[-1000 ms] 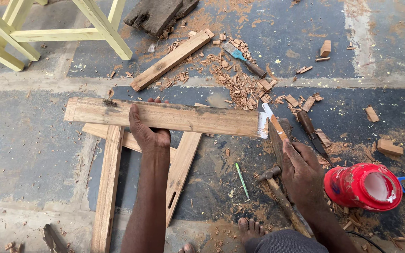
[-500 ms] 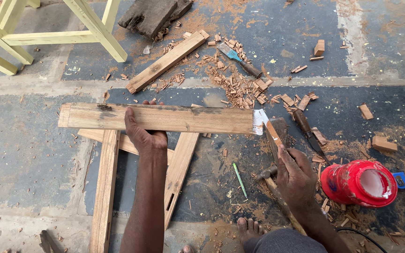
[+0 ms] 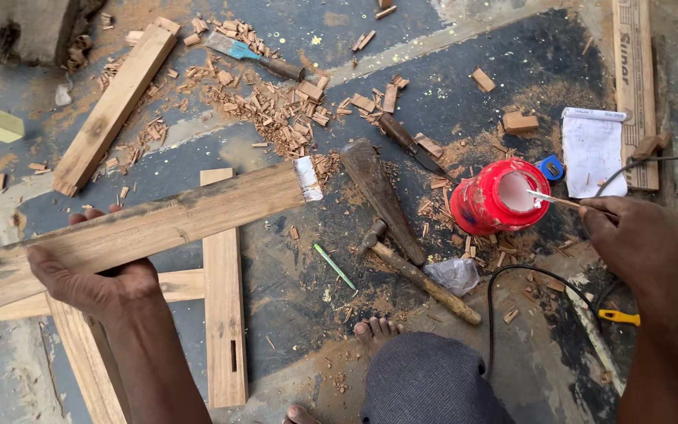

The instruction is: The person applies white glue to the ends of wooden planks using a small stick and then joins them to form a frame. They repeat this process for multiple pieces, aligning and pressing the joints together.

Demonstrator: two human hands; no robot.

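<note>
Both hands are now busy: the right hand [image 3: 637, 235], having left the floor tools, is dipping a thin stick [image 3: 563, 201] into the red glue pot [image 3: 496, 198] at centre right, while the left hand [image 3: 92, 279] keeps gripping the long plank [image 3: 158, 224] at lower left.

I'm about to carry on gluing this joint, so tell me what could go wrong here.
1. The open red glue pot stands amid chips beside the black cable; it might tip.
2. The left hand alone holds the long wooden rail; its white-coated end could pick up chips.
3. The bare toes are close to the wooden-handled hammer.
</note>
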